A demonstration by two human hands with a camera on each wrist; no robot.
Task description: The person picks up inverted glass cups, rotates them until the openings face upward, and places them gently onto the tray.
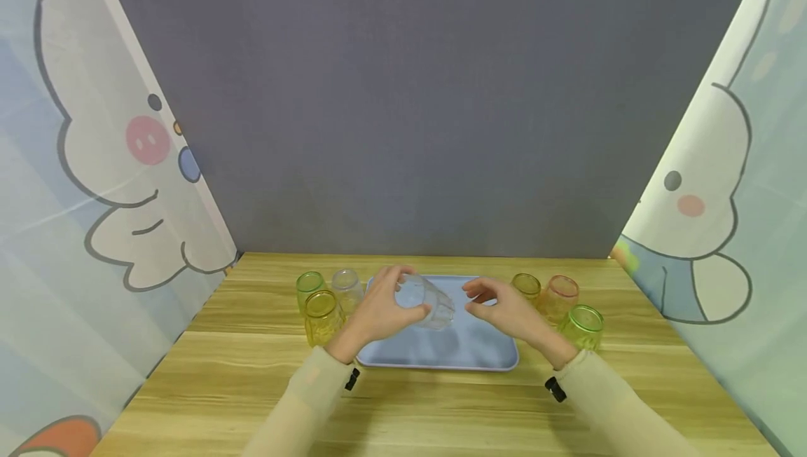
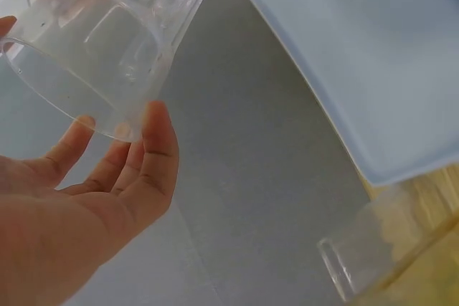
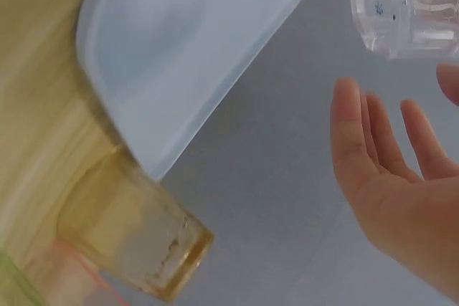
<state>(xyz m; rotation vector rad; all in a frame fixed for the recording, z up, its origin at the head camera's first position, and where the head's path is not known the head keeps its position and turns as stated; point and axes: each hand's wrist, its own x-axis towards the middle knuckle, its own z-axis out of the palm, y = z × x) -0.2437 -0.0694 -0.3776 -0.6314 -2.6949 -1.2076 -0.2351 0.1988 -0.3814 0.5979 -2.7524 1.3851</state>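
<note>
A clear tumbler lies tilted on its side in the air above the pale blue tray. My left hand grips it near the rim, thumb and fingers on opposite sides, as the left wrist view also shows. The faceted base of the tumbler points to the right. Just off that base is my right hand, its fingers relaxed and parted with nothing between them. In the right wrist view, a gap shows between the fingertips and the tumbler.
Left of the tray stand a green glass, a clear glass and a yellow glass. To its right are an amber glass, a pink glass and a lime-green glass. A grey panel rises behind the wooden table.
</note>
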